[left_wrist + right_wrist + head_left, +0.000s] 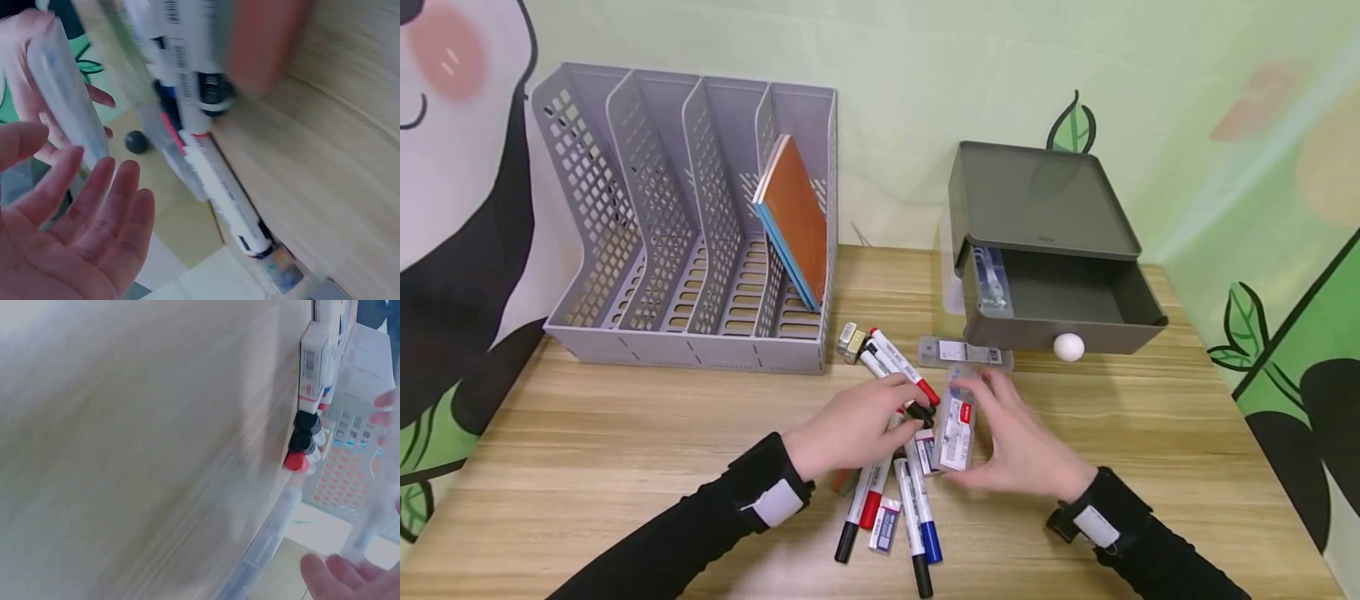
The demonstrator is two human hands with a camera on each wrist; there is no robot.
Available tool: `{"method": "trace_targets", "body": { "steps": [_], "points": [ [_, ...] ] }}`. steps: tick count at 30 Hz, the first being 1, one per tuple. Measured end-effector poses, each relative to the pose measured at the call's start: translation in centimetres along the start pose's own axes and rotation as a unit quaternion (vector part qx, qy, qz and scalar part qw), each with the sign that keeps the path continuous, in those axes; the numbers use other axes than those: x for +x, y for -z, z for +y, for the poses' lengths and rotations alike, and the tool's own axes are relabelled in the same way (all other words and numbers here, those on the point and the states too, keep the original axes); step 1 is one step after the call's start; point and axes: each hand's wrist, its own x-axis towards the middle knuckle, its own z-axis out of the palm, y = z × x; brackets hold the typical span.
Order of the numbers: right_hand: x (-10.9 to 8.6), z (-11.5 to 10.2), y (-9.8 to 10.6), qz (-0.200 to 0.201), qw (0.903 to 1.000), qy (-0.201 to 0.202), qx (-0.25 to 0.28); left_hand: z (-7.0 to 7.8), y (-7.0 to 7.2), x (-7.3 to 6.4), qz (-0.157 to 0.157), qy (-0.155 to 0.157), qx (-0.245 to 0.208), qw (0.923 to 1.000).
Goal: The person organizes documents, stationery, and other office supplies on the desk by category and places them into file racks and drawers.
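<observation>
My right hand (1026, 437) grips a clear plastic case (957, 437) by its two ends, thumb at the near end and fingers at the far one. The case bears a white label with a red patch and is raised in the left wrist view. Beside it, my left hand (853, 423) hovers over a pile of markers (910, 500), its fingers relaxed and holding nothing. Black, red and blue caps show in the pile. One boxed eraser (885, 527) lies among the near markers, another eraser (927, 451) beside the case.
A flat clear case (966, 353) lies before the grey drawer box (1048, 200). Its pulled-out drawer (1075, 292) holds a transparent pack (992, 283) at the left. A grey file rack (685, 350) with thin books (793, 221) stands back left, near a small block (851, 342).
</observation>
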Motion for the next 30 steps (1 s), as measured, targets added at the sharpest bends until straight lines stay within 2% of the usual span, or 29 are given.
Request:
{"method": "trace_targets", "body": {
  "steps": [3,6,8,12,15,18,24,27,30],
  "points": [
    [0.4,-0.5,-0.1,0.056,0.9984,-0.009,0.003,0.4,0.3,0.0,-0.008,0.026,-0.107,0.9939],
    [0.8,-1.1,-0.3,0.098,0.9950,-0.021,0.005,0.6,0.2,0.0,-0.022,0.048,-0.204,0.9776],
    [1.0,-1.5,-0.5,0.120,0.9924,-0.027,0.002,0.7,0.0,-0.1,-0.027,0.056,-0.240,0.9687],
    [1.4,-2.0,-0.9,0.143,0.9892,-0.032,-0.008,0.7,-0.4,-0.2,-0.015,0.060,-0.268,0.9614],
    [1.5,-2.2,-1.2,0.146,0.9890,-0.022,-0.014,0.6,-0.5,-0.2,-0.001,0.064,-0.259,0.9638],
    [1.5,-2.0,-1.3,0.147,0.9889,-0.005,-0.021,0.3,-0.4,-0.3,0.010,0.064,-0.232,0.9706],
    [1.2,-1.6,-1.0,0.152,0.9879,0.006,-0.030,-0.7,1.0,-1.0,0.055,0.055,-0.129,0.9885],
    [0.9,-1.3,-0.7,0.154,0.9878,0.005,-0.025,-1.1,1.9,-1.2,0.075,0.037,-0.074,0.9937],
    [0.9,-1.2,-0.4,0.147,0.9890,0.015,-0.010,-1.2,2.6,-1.2,0.084,0.018,-0.036,0.9956]
  ]
}}
